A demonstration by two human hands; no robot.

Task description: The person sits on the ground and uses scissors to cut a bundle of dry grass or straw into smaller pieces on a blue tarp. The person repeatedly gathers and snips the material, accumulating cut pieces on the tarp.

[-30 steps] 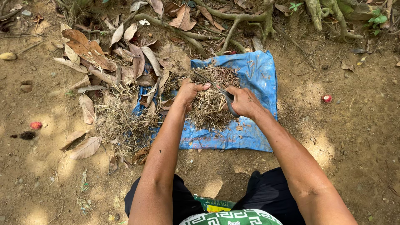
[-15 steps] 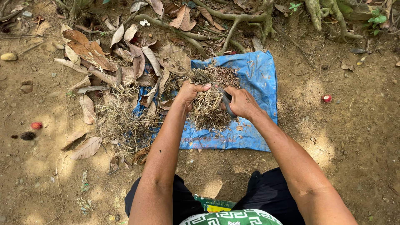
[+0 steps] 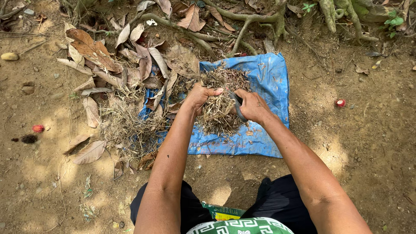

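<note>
A blue plastic sheet point(image 3: 264, 78) lies on the bare soil with a heap of dry grass and roots point(image 3: 219, 108) on it. My left hand point(image 3: 200, 95) grips a bunch of that dry grass at the heap's left side. My right hand point(image 3: 253, 106) is closed around a dark-handled cutting tool point(image 3: 237, 104), held against the bunch just right of the left hand. Both forearms reach forward from my lap.
Dry brown leaves point(image 3: 95, 52) and loose straw point(image 3: 125, 125) cover the ground left of the sheet. Tree roots point(image 3: 251, 19) run along the top. Small red fruits lie on the soil at the right point(image 3: 340, 103) and the left point(image 3: 38, 128).
Both hands have stayed on the heap; the left hand has tightened on the bunch and the right hand has shifted slightly toward it with the tool.
</note>
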